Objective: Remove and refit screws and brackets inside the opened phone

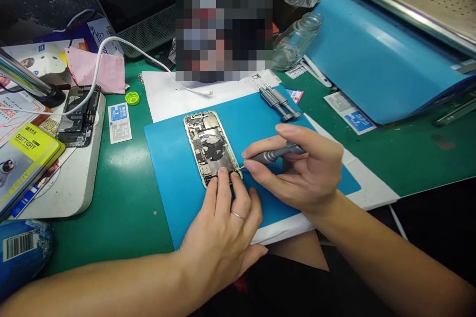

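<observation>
An opened smartphone [213, 146] lies on the blue mat [163, 168] with its circuit boards and metal inside showing. The bent fingertips of my left hand [226, 223] press on its lower end and hold it against the mat. My left thumb rests apart, by the mat's near edge. In a pinch, my right hand [301, 168] grips a grey screwdriver [269, 156]. The thin tip reaches the phone's lower right edge; whether it sits on a screw is too small to tell. Two more grey screwdrivers [277, 101] lie at the mat's far right.
A white cable [134, 47] arches over the back left. On the left are a white box [91, 168], a phone part [78, 116], a yellow battery pack [33, 153] and a green cap [132, 98]. A glass jar [297, 42] and rolled blue sheet [368, 54] are right.
</observation>
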A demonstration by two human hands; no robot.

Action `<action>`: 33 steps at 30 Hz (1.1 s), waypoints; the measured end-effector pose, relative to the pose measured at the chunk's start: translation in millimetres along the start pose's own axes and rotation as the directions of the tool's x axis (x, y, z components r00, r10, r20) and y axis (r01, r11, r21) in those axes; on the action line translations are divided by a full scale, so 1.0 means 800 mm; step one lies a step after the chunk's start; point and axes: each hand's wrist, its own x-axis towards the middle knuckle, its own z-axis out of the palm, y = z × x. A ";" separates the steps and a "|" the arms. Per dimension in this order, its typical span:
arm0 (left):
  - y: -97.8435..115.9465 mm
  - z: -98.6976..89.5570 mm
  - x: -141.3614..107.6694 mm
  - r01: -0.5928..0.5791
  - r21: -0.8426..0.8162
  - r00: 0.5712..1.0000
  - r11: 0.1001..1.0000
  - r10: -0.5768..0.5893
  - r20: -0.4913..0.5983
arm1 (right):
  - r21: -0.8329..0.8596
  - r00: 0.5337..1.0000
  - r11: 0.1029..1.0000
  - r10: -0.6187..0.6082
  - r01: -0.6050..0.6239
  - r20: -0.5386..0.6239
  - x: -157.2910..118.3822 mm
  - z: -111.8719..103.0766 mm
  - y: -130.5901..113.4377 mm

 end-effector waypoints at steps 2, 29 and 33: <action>0.000 0.000 0.000 0.001 -0.001 1.000 1.000 -0.001 -0.004 | -0.020 1.000 1.000 0.002 -0.002 -0.009 -0.001 0.000 0.000; 0.001 -0.003 0.002 -0.009 -0.007 1.000 1.000 0.009 0.002 | -0.082 0.998 0.996 0.041 -0.045 -0.055 -0.003 0.002 -0.004; 0.000 -0.003 0.002 -0.014 -0.002 1.000 1.000 0.014 -0.001 | -0.061 0.997 0.997 0.046 -0.049 -0.057 -0.003 0.002 -0.004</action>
